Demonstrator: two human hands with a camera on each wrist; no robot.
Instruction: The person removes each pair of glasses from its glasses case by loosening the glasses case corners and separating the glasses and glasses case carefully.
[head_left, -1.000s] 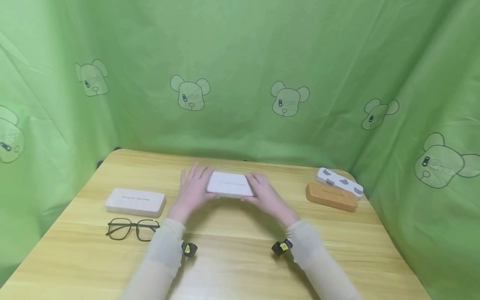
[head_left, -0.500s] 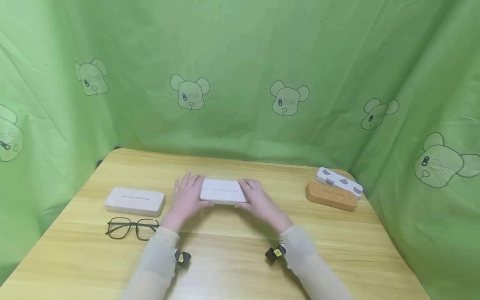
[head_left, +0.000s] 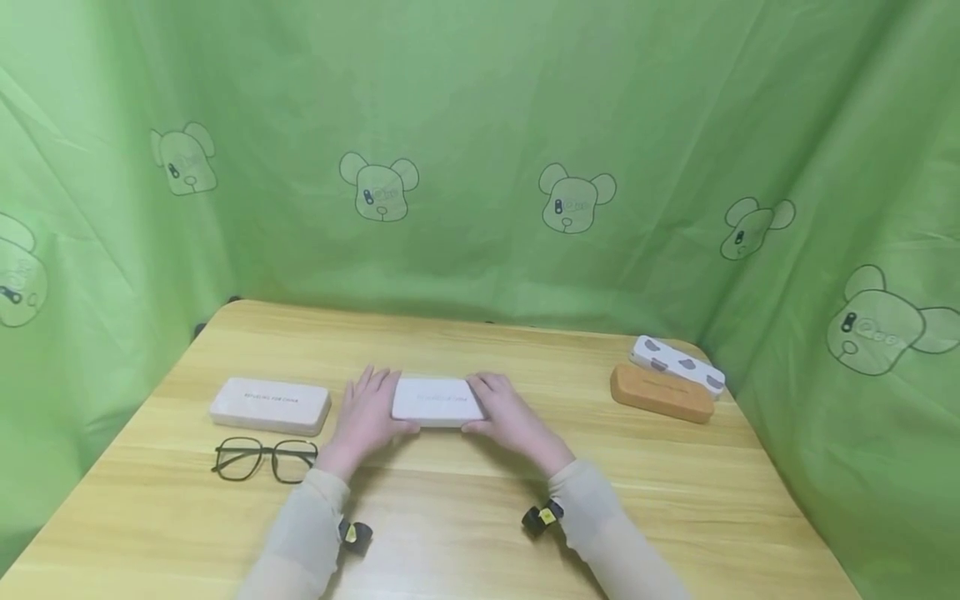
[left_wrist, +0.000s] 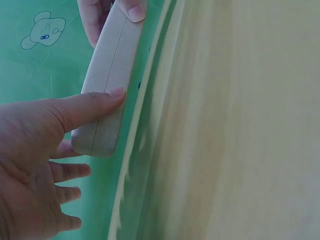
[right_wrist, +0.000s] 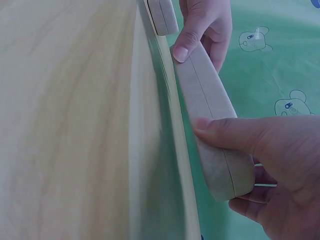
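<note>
Between my two hands is a closed pale glasses case [head_left: 438, 403] with faint lettering on its lid. My left hand [head_left: 365, 421] pinches its left end, thumb [left_wrist: 107, 97] on the near side, other fingers spread beyond the end in the left wrist view. My right hand [head_left: 516, 423] grips the right end, thumb along the near side and fingers behind it. Both wrist views show the case's side seam [right_wrist: 205, 95] running unbroken, lid down. A second pale case [head_left: 270, 406] with dark lettering lies left of my left hand. Black-framed glasses [head_left: 266, 458] lie in front of it.
At the table's right side sits an orange-brown case [head_left: 663, 392], with a white case with grey patches [head_left: 678, 364] right behind it. A green curtain [head_left: 480, 250] with bear-head prints surrounds the wooden table [head_left: 450, 533] at the back and sides.
Both hands have brought the pale case toward me and slightly left, gripping its ends throughout. The glasses and the other cases have stayed in place.
</note>
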